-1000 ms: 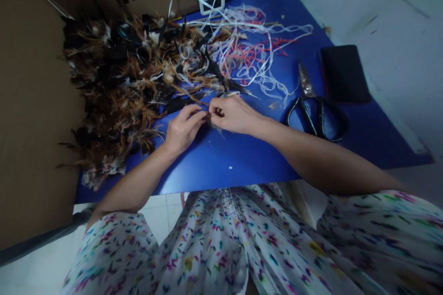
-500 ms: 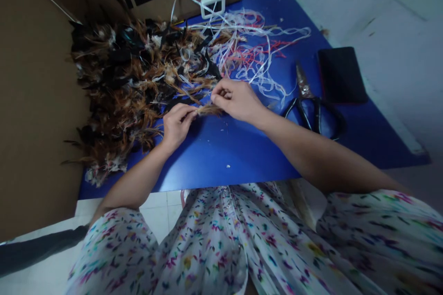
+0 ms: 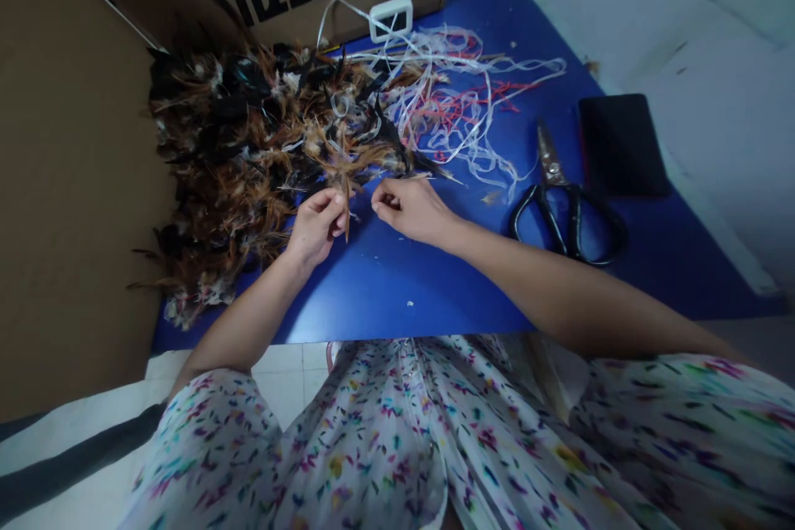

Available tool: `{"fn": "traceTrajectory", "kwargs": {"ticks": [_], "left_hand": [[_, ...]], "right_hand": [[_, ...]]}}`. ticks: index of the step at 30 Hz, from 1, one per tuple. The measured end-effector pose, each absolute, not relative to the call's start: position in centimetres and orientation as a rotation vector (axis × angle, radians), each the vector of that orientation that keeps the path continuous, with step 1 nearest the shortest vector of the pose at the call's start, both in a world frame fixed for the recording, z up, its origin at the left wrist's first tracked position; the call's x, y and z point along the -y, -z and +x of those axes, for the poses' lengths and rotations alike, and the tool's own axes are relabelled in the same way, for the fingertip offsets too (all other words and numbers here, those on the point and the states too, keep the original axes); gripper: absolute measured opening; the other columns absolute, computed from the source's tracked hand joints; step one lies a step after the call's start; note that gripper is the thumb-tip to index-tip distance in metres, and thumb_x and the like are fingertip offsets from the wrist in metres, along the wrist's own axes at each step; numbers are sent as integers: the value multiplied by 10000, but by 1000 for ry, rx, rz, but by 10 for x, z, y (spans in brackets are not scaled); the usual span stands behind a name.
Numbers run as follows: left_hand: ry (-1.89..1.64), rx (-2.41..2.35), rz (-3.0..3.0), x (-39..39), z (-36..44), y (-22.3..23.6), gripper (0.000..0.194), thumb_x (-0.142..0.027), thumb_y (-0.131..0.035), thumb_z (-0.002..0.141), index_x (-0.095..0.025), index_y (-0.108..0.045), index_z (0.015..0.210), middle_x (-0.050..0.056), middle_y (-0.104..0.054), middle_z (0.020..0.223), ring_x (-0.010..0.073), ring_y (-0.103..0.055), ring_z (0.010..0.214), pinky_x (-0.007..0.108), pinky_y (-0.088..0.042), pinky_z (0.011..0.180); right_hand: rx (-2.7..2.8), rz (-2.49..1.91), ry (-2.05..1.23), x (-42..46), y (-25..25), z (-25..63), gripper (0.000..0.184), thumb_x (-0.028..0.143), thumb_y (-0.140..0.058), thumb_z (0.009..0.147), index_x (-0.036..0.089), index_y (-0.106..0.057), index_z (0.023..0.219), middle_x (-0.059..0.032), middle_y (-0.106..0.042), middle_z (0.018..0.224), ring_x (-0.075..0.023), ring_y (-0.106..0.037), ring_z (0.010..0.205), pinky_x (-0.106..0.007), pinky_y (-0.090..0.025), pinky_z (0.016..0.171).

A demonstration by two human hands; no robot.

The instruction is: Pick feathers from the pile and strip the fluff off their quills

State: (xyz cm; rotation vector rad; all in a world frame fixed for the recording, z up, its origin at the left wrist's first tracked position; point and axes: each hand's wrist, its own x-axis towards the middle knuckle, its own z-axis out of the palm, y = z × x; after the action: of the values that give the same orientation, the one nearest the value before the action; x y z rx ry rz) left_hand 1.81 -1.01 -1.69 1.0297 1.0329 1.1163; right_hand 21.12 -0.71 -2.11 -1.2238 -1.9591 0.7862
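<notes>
My left hand (image 3: 318, 224) pinches a narrow brown feather (image 3: 346, 215) between thumb and fingers, at the near edge of the feather pile. A short gap to the right, my right hand (image 3: 410, 207) is closed with the fingertips together; whatever sits in them, if anything, is too small to see. Brown, black and whitish feathers (image 3: 242, 124) make a large heap behind and left of my hands. Just past my right hand, a tangle of white and red ribbons (image 3: 460, 108) lies on the blue table (image 3: 397, 290).
Black-handled scissors (image 3: 562, 199) lie right of my right forearm, beside a black flat case (image 3: 623, 145). Behind the heap stands a cardboard box (image 3: 310, 8) with a small white-framed device (image 3: 391, 18) before it. Another cardboard panel (image 3: 74, 207) rises on the left.
The feather in my left hand has turned from pointing right to standing roughly away from me. My right hand has come off it and moved slightly nearer to me.
</notes>
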Motion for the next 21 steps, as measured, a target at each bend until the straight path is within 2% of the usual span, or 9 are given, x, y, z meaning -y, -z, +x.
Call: {"fn": "traceTrajectory", "kwargs": {"ticks": [9, 14, 21], "left_hand": [[-1010, -983, 924, 30, 24, 1, 356, -390, -901, 608, -145, -696, 768, -42, -545, 618, 13, -441, 457, 127, -269, 386], [-1000, -1096, 931, 60, -1, -16, 339, -388, -890, 631, -140, -691, 750, -21, -586, 619, 30, -477, 465, 139, -306, 396], [-1491, -1476, 992, 97, -85, -38, 348, -386, -916, 555, -178, -670, 686, -20, -597, 587, 45, -464, 445, 168, -296, 373]], "right_hand": [[2140, -1311, -597, 10, 30, 206, 189, 171, -551, 841, 170, -718, 929, -49, -703, 802, -165, -600, 693, -293, -408, 673], [2153, -1284, -532, 12, 36, 205, 150, 172, -571, 823, 191, -707, 882, -39, -709, 840, -165, -617, 710, -292, -408, 659], [2218, -1287, -385, 19, 39, 203, 148, 209, -557, 840, 213, -703, 860, -44, -704, 853, -207, -638, 793, -314, -405, 659]]}}
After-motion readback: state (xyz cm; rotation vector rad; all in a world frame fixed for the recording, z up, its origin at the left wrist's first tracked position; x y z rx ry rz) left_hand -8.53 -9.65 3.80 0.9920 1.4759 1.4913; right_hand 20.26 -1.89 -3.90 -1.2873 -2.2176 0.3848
